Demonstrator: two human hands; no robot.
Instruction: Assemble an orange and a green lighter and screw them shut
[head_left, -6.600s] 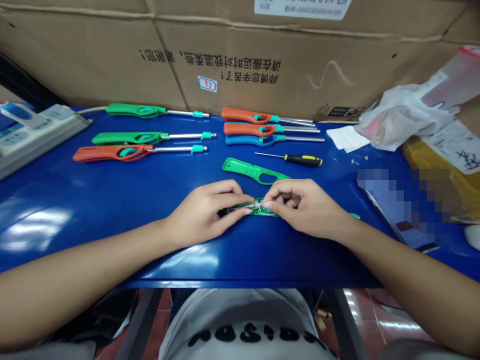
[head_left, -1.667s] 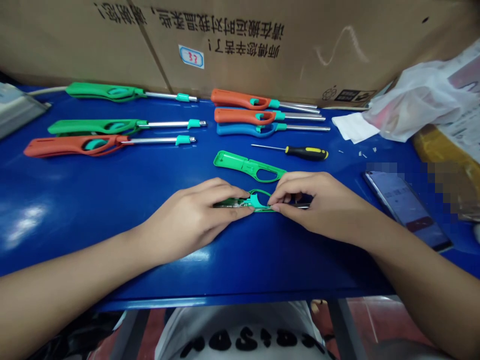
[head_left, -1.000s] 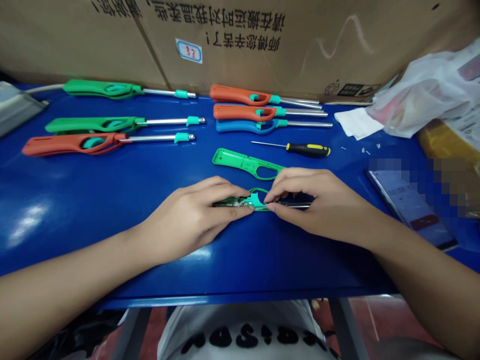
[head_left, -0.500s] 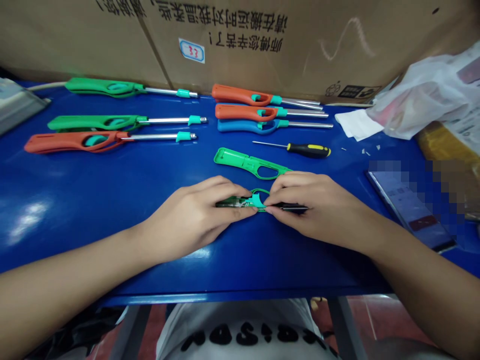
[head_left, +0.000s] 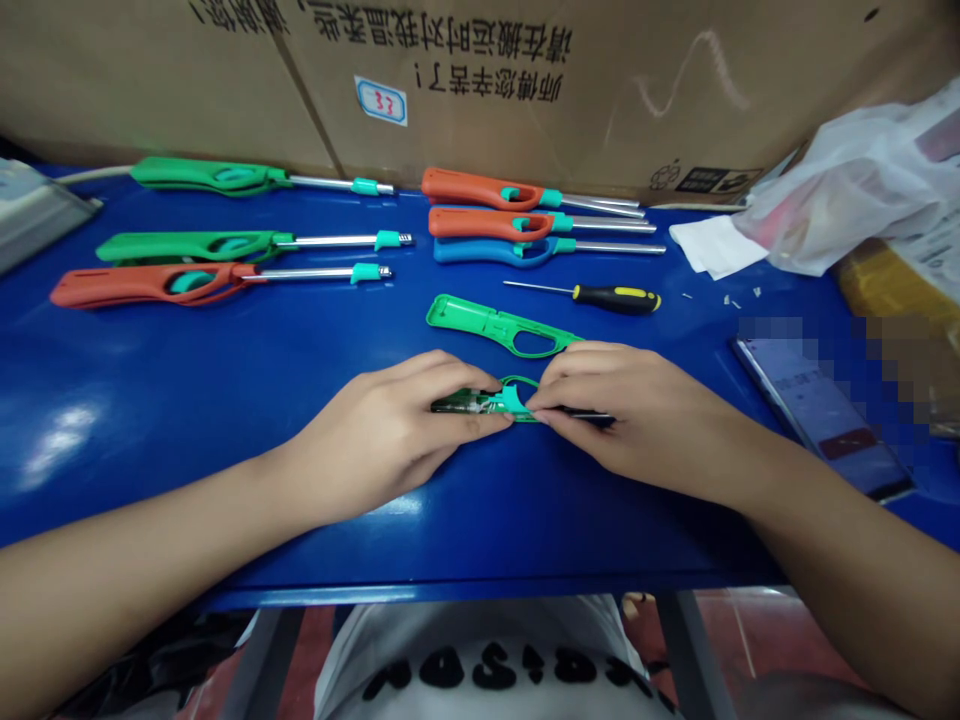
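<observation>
An opened green lighter body [head_left: 501,402] with a teal trigger lies flat on the blue table [head_left: 225,400], near the front edge. My left hand [head_left: 390,430] closes its fingers around the handle end. My right hand [head_left: 622,405] pinches the same lighter at the trigger end, over its metal tube, which pokes out to the right. Just behind my hands lies a loose green lighter shell half [head_left: 499,327]. A yellow and black screwdriver [head_left: 600,296] rests further back.
Three long lighters [head_left: 225,245] lie at the back left and three more [head_left: 517,220] at the back middle. Cardboard boxes [head_left: 480,90] wall the rear. A plastic bag [head_left: 840,200], white paper, small screws [head_left: 739,298] and a phone [head_left: 821,410] sit to the right.
Both hands have stayed on the open lighter. The right fingers have shifted slightly along the trigger and tube. Since the oldest frame the camera has moved closer and lower.
</observation>
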